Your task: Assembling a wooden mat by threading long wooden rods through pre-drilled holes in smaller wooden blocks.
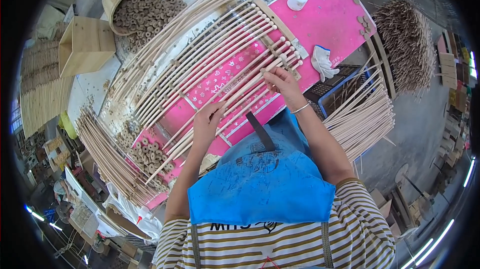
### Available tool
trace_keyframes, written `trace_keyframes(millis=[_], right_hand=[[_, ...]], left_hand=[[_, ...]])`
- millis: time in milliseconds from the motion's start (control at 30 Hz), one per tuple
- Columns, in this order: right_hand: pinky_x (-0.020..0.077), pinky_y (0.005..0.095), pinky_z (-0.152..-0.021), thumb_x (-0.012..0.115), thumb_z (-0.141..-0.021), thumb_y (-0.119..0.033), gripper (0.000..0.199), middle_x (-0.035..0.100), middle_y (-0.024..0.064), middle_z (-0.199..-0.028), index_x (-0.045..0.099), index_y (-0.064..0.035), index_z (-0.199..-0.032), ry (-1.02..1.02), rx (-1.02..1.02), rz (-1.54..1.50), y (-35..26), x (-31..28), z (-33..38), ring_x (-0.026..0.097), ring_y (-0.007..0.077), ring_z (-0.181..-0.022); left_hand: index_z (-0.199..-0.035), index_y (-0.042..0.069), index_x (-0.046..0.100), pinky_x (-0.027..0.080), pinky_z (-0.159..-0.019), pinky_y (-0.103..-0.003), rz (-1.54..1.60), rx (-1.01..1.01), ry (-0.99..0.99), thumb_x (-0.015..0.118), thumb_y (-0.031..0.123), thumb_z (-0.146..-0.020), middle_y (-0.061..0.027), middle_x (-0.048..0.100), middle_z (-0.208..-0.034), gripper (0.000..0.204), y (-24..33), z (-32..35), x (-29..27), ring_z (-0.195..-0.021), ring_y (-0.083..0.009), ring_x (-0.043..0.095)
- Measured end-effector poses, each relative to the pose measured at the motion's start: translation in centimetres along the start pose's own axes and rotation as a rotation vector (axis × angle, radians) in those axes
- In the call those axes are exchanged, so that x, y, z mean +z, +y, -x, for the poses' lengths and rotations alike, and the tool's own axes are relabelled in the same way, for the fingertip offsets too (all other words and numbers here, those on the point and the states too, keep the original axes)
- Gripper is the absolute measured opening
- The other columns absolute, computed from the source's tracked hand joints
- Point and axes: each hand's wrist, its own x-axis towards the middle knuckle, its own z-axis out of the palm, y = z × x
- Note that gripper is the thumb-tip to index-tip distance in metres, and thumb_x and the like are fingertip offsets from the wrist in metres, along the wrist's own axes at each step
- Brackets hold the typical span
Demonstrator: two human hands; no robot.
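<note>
A long pale wooden rod [245,89] lies slantwise in front of me, over a row of similar rods. My right hand [283,85] pinches it near its far right end, close to several ball-tipped ends. Lower on the left, my left hand [206,123] has its fingers closed around the rod's middle stretch. Beyond both hands, ball-tipped rods [200,61] lie side by side on a wooden rack [282,31] over a pink patterned sheet [320,29]. Small brown wooden rings [150,154] are heaped by the rods' left ends.
A tipped wooden bucket [116,1] spills brown rings at the far left, beside a wooden box [87,46]. A white glue bottle [298,0] and a white glove [324,62] are on the pink sheet. Rod bundles [365,124] lie over a blue-rimmed crate [330,101] at right.
</note>
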Motion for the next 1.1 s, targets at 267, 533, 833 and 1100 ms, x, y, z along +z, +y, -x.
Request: trace_keyframes(millis=[267,533,833,1100], right_hand=[[0.0455,0.0207,-0.054,0.071,-0.098,-0.030,0.028,0.063,-0.0041,-0.080,0.067,-0.0078,-0.114,0.278,-0.042,-0.054,-0.1,-1.9,-1.6,0.058,0.0041,-0.066],[0.0452,0.0198,-0.060,0.067,-0.101,-0.030,0.027,0.063,-0.0045,-0.086,0.067,-0.0091,-0.118,0.254,0.015,-0.049,0.9,-3.3,-0.3,0.058,0.0036,-0.071],[0.0456,0.0196,-0.061,0.067,-0.101,-0.029,0.028,0.064,-0.0045,-0.087,0.065,-0.0092,-0.121,0.255,0.056,-0.042,1.3,-4.2,0.0,0.059,0.0036,-0.072],[0.0461,0.0199,-0.061,0.066,-0.101,-0.028,0.028,0.064,-0.0039,-0.087,0.065,-0.0090,-0.121,0.232,0.066,-0.057,1.2,-3.4,0.0,0.059,0.0041,-0.072]], left_hand=[[-0.113,0.009,0.075,0.052,-0.068,-0.041,-0.336,0.200,0.138,0.067,0.016,-0.095,-0.0126,0.062,-0.089,0.021,-1.1,-6.5,2.1,-0.079,-0.0309,0.065],[-0.109,0.015,0.075,0.052,-0.068,-0.047,-0.475,0.230,0.218,0.066,0.023,-0.096,-0.0107,0.062,-0.094,0.018,-4.0,-11.9,5.3,-0.083,-0.0336,0.065],[-0.110,0.016,0.074,0.054,-0.069,-0.047,-0.530,0.228,0.214,0.067,0.023,-0.095,-0.0092,0.061,-0.097,0.018,-5.1,-13.1,7.1,-0.087,-0.0330,0.065],[-0.111,0.018,0.075,0.057,-0.075,-0.041,-0.768,0.303,0.243,0.071,0.021,-0.091,-0.0062,0.060,-0.096,0.020,-6.0,-13.4,7.6,-0.093,-0.0284,0.064]])
